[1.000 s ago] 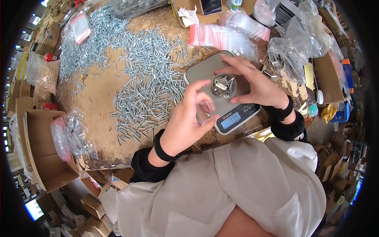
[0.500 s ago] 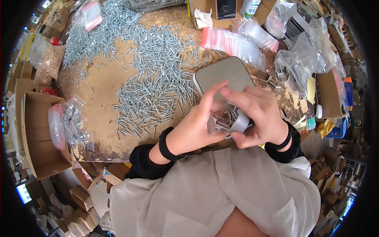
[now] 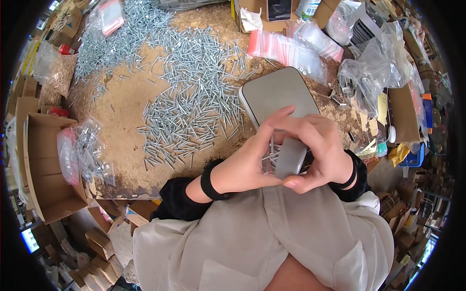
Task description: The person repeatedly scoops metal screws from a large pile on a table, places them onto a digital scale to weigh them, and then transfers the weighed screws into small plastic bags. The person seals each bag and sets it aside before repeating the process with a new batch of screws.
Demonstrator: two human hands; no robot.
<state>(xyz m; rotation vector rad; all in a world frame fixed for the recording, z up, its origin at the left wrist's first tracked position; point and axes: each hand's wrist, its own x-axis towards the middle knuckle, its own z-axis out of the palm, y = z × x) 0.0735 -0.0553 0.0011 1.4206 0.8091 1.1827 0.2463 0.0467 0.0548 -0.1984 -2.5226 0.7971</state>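
Note:
In front of my body my two hands meet. My left hand (image 3: pixel 240 167) has its thumb and fingers closed around the opening of a clear plastic bag, of which only a little shows. Silvery screws (image 3: pixel 273 156) lie in that opening. My right hand (image 3: pixel 326 148) curls round a small grey cup (image 3: pixel 291 157), which is tipped toward the bag. The cup's mouth is mostly hidden, and a few metal pieces show between it and my right fingers. Just beyond my hands is a flat scale (image 3: pixel 279 92) with a metal plate, partly covered by my fingers.
A wide heap of loose screws (image 3: pixel 194 92) spreads over the worn wooden table (image 3: pixel 121 165). Red-edged zip bags (image 3: pixel 286 51) lie behind the scale, some holding washers. Filled bags (image 3: pixel 92 150) and an open carton (image 3: pixel 48 169) are at left; crumpled plastic (image 3: pixel 378 68) lies at right.
My right hand has tipped the grey cup further toward the bag, so its outer side now faces up. More screws show in the bag's opening. My left hand keeps its hold.

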